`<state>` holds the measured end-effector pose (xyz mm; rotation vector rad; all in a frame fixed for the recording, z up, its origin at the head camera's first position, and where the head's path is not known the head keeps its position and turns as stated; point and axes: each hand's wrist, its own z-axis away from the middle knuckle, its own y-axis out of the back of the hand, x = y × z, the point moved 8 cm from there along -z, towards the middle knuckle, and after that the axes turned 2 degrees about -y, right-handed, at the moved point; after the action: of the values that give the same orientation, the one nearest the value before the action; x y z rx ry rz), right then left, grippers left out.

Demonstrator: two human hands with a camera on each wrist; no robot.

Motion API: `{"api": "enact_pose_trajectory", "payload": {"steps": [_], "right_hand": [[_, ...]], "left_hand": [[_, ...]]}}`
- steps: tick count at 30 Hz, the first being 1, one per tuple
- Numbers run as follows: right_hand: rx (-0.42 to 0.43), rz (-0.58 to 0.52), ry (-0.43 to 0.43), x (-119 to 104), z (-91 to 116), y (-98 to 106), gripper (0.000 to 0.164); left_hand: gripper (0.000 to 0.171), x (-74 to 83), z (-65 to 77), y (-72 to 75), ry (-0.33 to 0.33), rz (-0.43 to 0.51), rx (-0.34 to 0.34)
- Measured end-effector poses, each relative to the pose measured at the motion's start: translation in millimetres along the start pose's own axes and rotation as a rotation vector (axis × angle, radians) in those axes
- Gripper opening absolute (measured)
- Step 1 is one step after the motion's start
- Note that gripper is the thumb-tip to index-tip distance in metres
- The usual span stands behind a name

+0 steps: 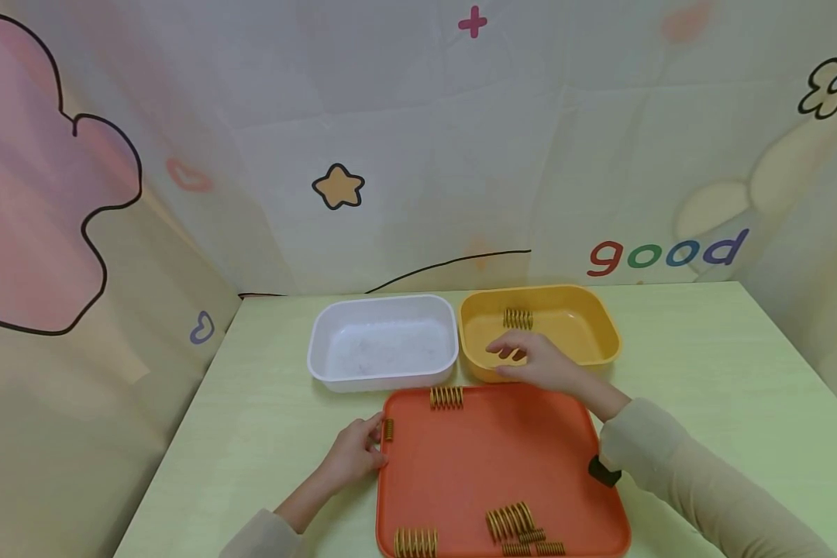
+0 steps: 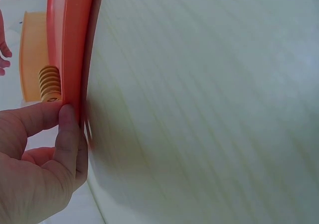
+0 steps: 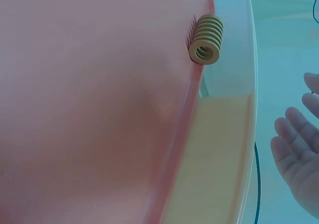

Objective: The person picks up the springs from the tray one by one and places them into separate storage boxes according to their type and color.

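The left hand (image 1: pixel 352 453) is grasping the left rim of the red tray (image 1: pixel 488 449) between thumb and fingers, with a small spring (image 1: pixel 388 430) lying just inside this rim, while the right hand (image 1: pixel 540 363) is released — its fingers are loosely bent around nothing, above the yellow bin's near edge. On the tray, one large spring (image 1: pixel 446 397) lies at the far edge, and others — large and small — lie along the near edge. Beyond the tray stand the white bin (image 1: pixel 384 349), and to its right the yellow bin (image 1: pixel 575 341), holding one spring (image 1: pixel 518 318).
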<state>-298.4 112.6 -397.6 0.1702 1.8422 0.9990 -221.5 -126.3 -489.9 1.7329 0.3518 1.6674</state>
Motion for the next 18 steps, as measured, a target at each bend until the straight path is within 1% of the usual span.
{"api": "enact_pose_trajectory", "payload": {"steps": [4, 6, 18], "right_hand": [[0.009, -0.017, 0.045, -6, 0, -1, 0.029], [0.007, -0.025, 0.054, -7, 0, -3, 0.029], [-0.041, -0.046, 0.032, -10, 0, -13, 0.030]], "left_hand": [[0.066, 0.4, 0.1, 0.1, 0.001, 0.000, 0.001], [0.066, 0.4, 0.2, 0.1, 0.001, -0.005, 0.000], [0.066, -1.4, 0.1, 0.3, 0.022, 0.004, -0.007]]}}
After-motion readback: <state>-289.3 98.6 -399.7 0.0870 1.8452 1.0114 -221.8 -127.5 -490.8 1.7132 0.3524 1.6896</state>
